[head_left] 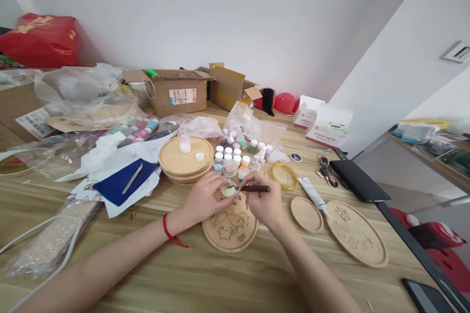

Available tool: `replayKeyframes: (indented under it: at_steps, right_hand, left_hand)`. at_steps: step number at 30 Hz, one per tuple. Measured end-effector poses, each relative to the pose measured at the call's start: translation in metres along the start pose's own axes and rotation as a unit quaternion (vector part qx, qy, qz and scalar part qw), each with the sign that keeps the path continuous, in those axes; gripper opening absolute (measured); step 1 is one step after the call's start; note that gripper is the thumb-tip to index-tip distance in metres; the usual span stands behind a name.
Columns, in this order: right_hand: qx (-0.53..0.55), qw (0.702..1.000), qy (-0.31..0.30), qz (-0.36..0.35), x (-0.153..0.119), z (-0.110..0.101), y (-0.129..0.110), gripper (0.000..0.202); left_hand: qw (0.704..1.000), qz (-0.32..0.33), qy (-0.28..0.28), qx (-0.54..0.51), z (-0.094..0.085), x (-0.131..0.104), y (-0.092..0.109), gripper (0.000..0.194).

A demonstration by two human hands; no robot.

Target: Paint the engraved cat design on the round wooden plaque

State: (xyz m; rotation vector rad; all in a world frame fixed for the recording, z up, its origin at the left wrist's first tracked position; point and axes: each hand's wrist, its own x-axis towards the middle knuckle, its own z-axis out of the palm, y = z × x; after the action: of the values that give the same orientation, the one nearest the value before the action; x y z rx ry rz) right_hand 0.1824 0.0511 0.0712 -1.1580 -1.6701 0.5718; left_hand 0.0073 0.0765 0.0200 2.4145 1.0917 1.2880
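Observation:
My left hand point(206, 196) is closed around a small jar point(228, 190) with pale greenish-white contents. A tool with a dark brown handle point(259, 189) is pinched in my right hand point(265, 205); its metal tip reaches into the jar's mouth, its exact shape too small to tell. Both hands hover over a round wooden plate point(230, 244) with outlined cartoon drawings, whose upper part they partly cover. Just beyond are several small white-capped jars point(237, 160). On stacked wooden plates point(169, 159) stand a clear bottle point(184, 143) of white material and a white cap point(199, 157).
Tweezers point(132, 178) lie on blue cloth point(115, 187) at left. To the right are a gold wire coil point(284, 177), a small round plate point(306, 215), a white tube point(314, 195) and a larger drawn plate point(367, 254). Cardboard boxes point(178, 95) line the back.

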Motion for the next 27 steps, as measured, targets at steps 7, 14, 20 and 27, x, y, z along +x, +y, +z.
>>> replayKeyframes:
  at_steps: [7,14,20,27]
  right_hand:
    - [0.216,0.952,-0.110,0.186,0.010,-0.007,-0.007,0.021]
    - [0.345,0.884,-0.214,0.232,-0.002,-0.023,-0.004,0.023]
    - [0.203,0.958,-0.105,0.176,-0.024,-0.012,0.002,0.033]
    - [0.241,0.955,-0.091,0.144,-0.038,0.004,0.016,0.031]
  left_hand:
    - [0.998,-0.044,-0.010,0.032,-0.007,0.000,0.004,0.023]
    - [0.995,-0.079,-0.033,0.048,-0.022,-0.021,0.011,0.023]
    - [0.997,-0.072,0.006,0.035,-0.015,-0.038,0.004,0.032]
    - [0.997,-0.044,0.021,0.053,-0.013,-0.046,-0.008,0.037]
